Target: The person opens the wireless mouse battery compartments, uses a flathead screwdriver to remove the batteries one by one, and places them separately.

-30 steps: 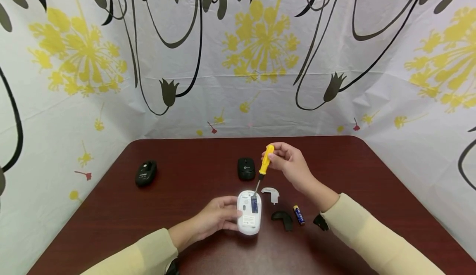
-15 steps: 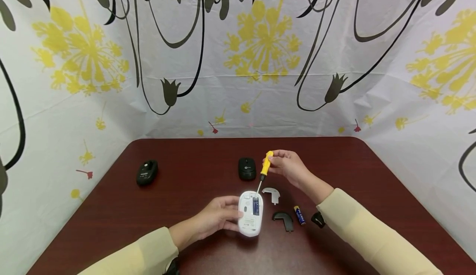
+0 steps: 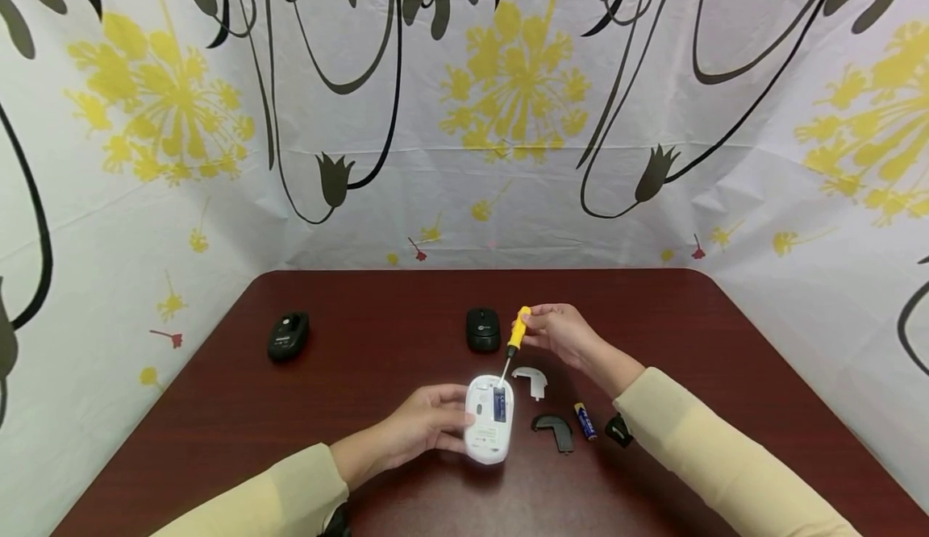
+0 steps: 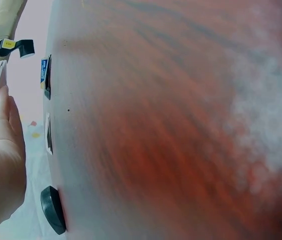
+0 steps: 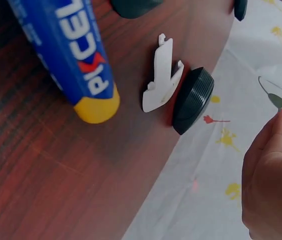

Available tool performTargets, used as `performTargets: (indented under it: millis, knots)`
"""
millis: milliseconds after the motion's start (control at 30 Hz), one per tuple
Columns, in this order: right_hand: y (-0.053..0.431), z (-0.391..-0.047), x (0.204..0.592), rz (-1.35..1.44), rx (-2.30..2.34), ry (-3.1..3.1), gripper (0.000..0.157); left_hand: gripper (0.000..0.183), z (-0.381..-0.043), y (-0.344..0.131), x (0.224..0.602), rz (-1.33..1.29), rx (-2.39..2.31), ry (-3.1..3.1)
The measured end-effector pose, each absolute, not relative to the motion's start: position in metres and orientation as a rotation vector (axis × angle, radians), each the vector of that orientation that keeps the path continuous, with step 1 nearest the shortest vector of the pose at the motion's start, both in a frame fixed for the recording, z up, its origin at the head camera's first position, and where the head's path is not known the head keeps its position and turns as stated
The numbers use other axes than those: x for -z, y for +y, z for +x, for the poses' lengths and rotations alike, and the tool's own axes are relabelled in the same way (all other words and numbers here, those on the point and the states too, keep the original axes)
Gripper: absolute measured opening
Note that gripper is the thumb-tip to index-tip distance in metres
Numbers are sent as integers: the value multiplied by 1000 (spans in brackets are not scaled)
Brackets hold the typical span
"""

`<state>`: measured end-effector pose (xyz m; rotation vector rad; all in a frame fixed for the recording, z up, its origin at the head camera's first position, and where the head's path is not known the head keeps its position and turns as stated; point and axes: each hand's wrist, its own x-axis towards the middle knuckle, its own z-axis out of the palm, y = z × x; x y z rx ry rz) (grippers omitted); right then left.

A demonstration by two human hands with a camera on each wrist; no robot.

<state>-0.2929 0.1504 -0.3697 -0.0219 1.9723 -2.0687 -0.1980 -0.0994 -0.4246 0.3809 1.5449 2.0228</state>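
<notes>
A white computer mouse [image 3: 481, 444] is held underside up in my left hand [image 3: 424, 422], gripped at its left edge above the table. Its battery compartment is uncovered and a blue battery [image 3: 499, 405] lies inside. My right hand [image 3: 566, 334] pinches the yellow handle of a screwdriver [image 3: 518, 332]. The screwdriver slants down and its tip meets the upper end of the compartment. In the left wrist view, the left hand [image 4: 6, 135] holds the mouse up at the left side. In the right wrist view, the right hand [image 5: 273, 175] has the yellow handle partly out of frame.
A white cover [image 3: 533, 380], a black cover [image 3: 557, 428] and a loose blue-and-yellow battery [image 3: 585, 422] lie right of the mouse. A black mouse [image 3: 482, 330] stands behind it, and another black mouse [image 3: 288, 336] lies far left on the brown table [image 3: 348, 311].
My right hand has come down and the screwdriver handle has lowered, its tip staying at the upper end of the compartment. The left hand keeps its grip on the mouse, almost still.
</notes>
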Motion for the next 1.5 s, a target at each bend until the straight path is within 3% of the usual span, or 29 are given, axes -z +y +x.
performTargets:
  millis: [967, 1267, 1500]
  knots:
    - [138, -287, 377, -2, 2025, 1944, 32, 51, -205, -105, 425, 395, -2066, 1541]
    - [143, -282, 361, -12, 2149, 1926, 30, 50, -205, -103, 425, 385, -2055, 1539]
    - [148, -273, 342, -183, 2250, 2081, 31, 49, -205, -102, 425, 402, -2051, 1532]
